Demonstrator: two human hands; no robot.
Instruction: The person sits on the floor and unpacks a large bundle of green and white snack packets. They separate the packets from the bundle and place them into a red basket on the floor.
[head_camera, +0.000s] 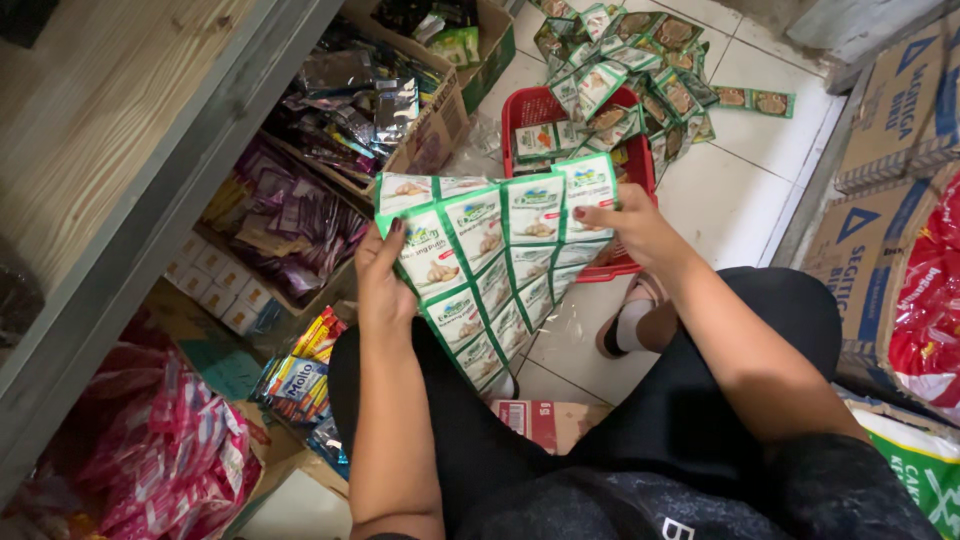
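Both my hands hold up strips of joined green-and-white sachets (497, 262) that hang in a fan over my lap. My left hand (385, 283) grips the left side of the strips, thumb on top. At the upper right corner my right hand (632, 228) pinches a sachet. Behind the strips a red plastic basket (540, 106) stands on the white tiled floor, with more green sachets (635, 75) piled in and beyond it.
A wooden shelf unit (120, 150) stands at the left, with cardboard boxes of dark and purple sachets (300, 215) below it. Pink packets (165, 450) lie at the lower left. Cardboard cartons (885, 160) and a red sack (930, 300) line the right.
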